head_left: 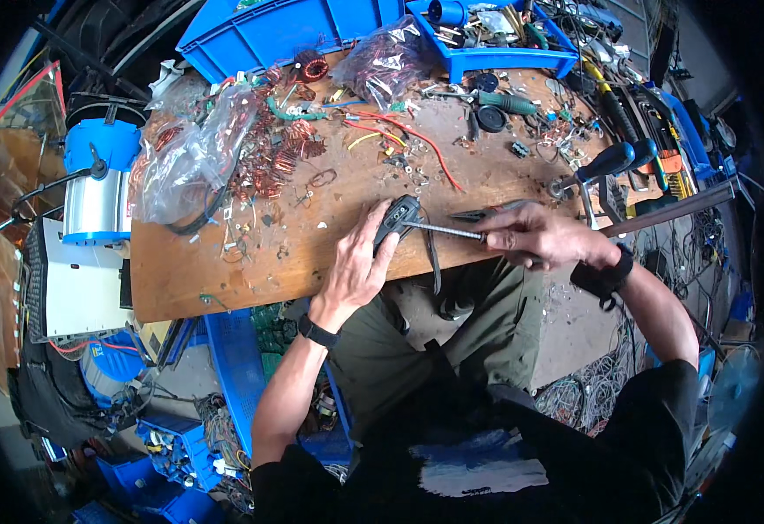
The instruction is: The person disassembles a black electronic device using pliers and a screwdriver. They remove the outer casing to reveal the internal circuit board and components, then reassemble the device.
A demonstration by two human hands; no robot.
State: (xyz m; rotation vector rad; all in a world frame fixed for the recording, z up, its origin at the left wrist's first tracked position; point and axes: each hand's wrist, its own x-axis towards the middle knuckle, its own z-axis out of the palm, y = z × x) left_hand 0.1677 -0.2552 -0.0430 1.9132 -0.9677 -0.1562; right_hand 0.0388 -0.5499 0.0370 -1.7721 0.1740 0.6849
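Note:
Near the table's front edge my left hand (356,266) grips a small black plastic casing (397,217), fingers and thumb on its sides. A dark flat cord (435,260) hangs beside it over the edge. My right hand (541,236) is closed around a screwdriver, its handle mostly hidden by the fingers. The screwdriver's metal shaft (447,230) points left, and its tip meets the casing; whether it sits in a gap or a screw is too small to tell. Pliers (480,214) lie on the wood just beyond the shaft, partly covered by my right hand.
Copper coils (268,166) and a clear plastic bag (194,170) cover the wooden table's left side. Blue bins (286,39) stand at the back. A green-handled screwdriver (509,102) and a red wire (434,148) lie beyond my hands. More tools (613,162) crowd the right edge.

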